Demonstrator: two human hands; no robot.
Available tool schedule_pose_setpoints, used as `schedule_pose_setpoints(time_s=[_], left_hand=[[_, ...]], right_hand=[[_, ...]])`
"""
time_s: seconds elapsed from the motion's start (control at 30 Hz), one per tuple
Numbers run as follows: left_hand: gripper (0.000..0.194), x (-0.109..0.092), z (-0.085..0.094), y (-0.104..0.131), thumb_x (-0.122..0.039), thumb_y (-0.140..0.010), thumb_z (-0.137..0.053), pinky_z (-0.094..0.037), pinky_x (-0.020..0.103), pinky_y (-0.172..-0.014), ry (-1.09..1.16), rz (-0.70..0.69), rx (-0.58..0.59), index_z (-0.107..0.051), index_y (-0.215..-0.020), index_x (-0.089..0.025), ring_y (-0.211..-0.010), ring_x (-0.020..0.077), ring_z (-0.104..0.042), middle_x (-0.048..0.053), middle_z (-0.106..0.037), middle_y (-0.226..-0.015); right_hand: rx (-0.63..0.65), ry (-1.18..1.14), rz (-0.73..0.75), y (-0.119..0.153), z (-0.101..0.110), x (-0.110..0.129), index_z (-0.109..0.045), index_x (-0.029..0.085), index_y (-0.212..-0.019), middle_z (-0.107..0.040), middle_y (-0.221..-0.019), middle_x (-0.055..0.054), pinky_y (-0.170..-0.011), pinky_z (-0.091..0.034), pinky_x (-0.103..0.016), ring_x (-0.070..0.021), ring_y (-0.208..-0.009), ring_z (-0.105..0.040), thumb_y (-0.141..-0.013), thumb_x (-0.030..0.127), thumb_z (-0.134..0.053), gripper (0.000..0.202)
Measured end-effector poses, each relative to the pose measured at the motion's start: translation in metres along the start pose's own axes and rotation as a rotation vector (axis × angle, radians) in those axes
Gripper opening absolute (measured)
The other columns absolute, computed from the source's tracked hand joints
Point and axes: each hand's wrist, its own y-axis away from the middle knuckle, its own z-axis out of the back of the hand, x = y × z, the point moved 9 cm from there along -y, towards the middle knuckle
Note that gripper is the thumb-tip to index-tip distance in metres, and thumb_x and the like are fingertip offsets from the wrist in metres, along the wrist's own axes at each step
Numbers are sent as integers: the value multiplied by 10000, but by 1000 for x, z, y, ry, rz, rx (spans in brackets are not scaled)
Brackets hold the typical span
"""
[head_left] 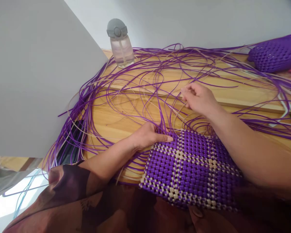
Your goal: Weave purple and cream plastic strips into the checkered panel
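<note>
A woven mat (194,168) in purple and cream plastic strands lies against my body at the table's near edge. My left hand (150,134) grips the mat's upper left corner, thumb on top and fingers underneath, out of sight. Loose purple strands (161,113) rise from that edge beside it. Above the mat, to the right, my right hand (196,97) is raised with thumb and fingertips pinched together. A thin cream strand (178,113) runs up toward that pinch, but what exactly the fingertips hold is too small to make out.
Long purple and cream strands sprawl over the wooden table (118,126). A clear water bottle with a grey lid (121,43) stands at the back left. A rolled purple woven piece (274,55) lies at the back right. Grey panels (38,81) border the left and back.
</note>
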Motion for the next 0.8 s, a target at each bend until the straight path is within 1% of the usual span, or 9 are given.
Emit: schedule_pose_setpoints(time_s=[0.1, 0.17, 0.23, 0.33, 0.43, 0.57, 0.7, 0.77, 0.8], left_hand=[[261, 0, 6, -2, -232, -632, -819, -485, 291, -767, -13, -43, -79, -704, -833, -111, -725, 140, -626, 48, -708, -808], [272, 0, 9, -3, -208, -620, -822, -475, 286, -775, -20, -75, -120, -692, -840, -115, -738, 132, -617, 37, -698, -815], [283, 0, 10, -3, -191, -619, -818, -471, 292, -791, -36, -90, -142, -683, -856, -114, -758, 134, -615, 38, -694, -833], [275, -1, 10, -2, -197, -630, -813, -466, 288, -763, -86, -93, -159, -671, -850, -114, -736, 129, -603, 29, -680, -806], [274, -6, 12, 1, -222, -629, -823, -458, 267, -710, -121, -97, -185, -659, -823, -117, -680, 106, -572, 3, -654, -748], [307, -6, 13, 2, -240, -628, -833, -465, 267, -733, -146, -68, -175, -682, -865, -117, -711, 109, -587, 9, -675, -784], [290, 5, 7, -3, -291, -664, -811, -482, 286, -759, 47, -14, -135, -700, -874, -123, -727, 124, -618, 26, -697, -813], [258, 4, 7, -5, -279, -676, -795, -487, 291, -773, 68, -66, -166, -704, -859, -122, -735, 129, -623, 29, -701, -817], [239, 2, 8, -6, -269, -683, -785, -487, 291, -778, 15, -110, -192, -704, -851, -118, -742, 131, -622, 33, -702, -819]], right_hand=[[470, -142, 91, 55, -29, 24, -680, 204, -951, -618, -722, -3, -570, -392, -258, -129, -602, -542, -918, 414, -495, 282], [631, -147, 149, 83, -39, 38, -687, 209, -979, -628, -734, 5, -597, -406, -253, -119, -617, -546, -919, 353, -485, 256], [643, -114, 148, 91, -41, 43, -685, 199, -968, -623, -713, 8, -598, -402, -253, -116, -609, -534, -908, 324, -485, 244], [675, -150, 81, 90, -47, 40, -672, 185, -895, -604, -686, 10, -572, -384, -253, -111, -584, -507, -900, 369, -502, 251], [705, -207, 67, 88, -54, 35, -637, 184, -817, -584, -680, 24, -569, -370, -248, -101, -585, -484, -868, 393, -570, 225], [591, -267, 123, 85, -53, 34, -556, 187, -712, -505, -628, 45, -560, -352, -246, -95, -580, -427, -842, 390, -624, 251], [509, -368, 177, 90, -48, 41, -550, 187, -705, -550, -665, 29, -589, -385, -249, -104, -618, -482, -854, 317, -614, 208], [415, -325, 210, 92, -44, 43, -551, 187, -684, -552, -652, 24, -570, -368, -253, -105, -598, -479, -846, 286, -615, 201], [352, -279, 218, 92, -42, 43, -545, 186, -665, -537, -630, 25, -557, -352, -257, -105, -581, -465, -838, 274, -618, 207]])
